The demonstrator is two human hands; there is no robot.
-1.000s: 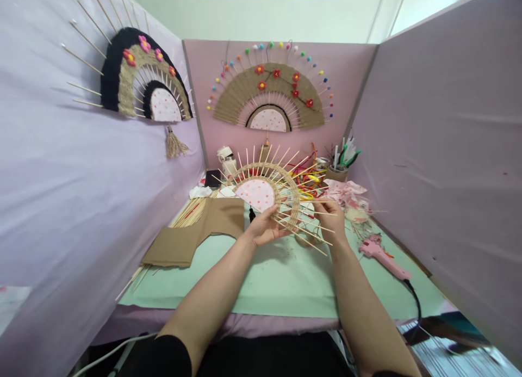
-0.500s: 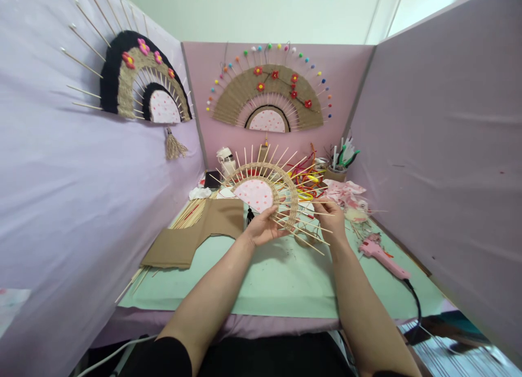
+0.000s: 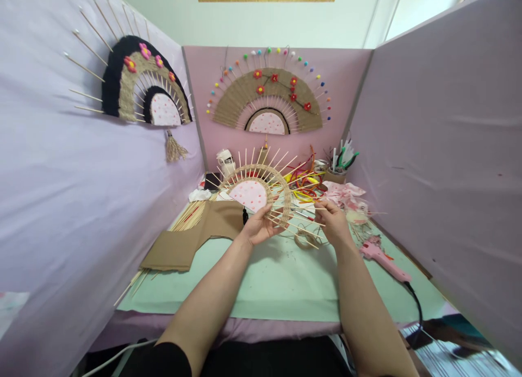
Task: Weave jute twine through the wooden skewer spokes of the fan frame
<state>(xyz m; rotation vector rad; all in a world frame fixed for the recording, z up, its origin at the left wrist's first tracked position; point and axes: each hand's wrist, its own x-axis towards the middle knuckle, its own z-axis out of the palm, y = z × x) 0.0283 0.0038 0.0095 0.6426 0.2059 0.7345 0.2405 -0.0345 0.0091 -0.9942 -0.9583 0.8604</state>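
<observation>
My left hand (image 3: 261, 228) is closed on the lower right part of a half-round woven fan (image 3: 281, 182), which is raised above the table. Thin wooden sticks radiate from the fan, a band of tan cord is woven through them, and a pink spotted half-disc (image 3: 249, 196) fills its centre. A black tassel (image 3: 245, 216) hangs under the half-disc. At the fan's right side my right hand (image 3: 332, 220) has its fingers pinched together by the stick ends; whether they grip a stick or the cord is too small to tell. A loop of twine (image 3: 306, 238) lies below, between the hands.
Cut brown cardboard (image 3: 171, 248) lies over a bundle of sticks at left. A pink glue gun (image 3: 385, 261) with a black cable rests at right. Bright pipe cleaners (image 3: 304, 181), crumpled pink cloth (image 3: 346, 192) and a tool pot (image 3: 336, 175) stand behind. Finished fans (image 3: 269, 88) hang on the partitions.
The fan and my left hand have shifted slightly left. My right hand stays near the stick ends, a little lower, still pinched.
</observation>
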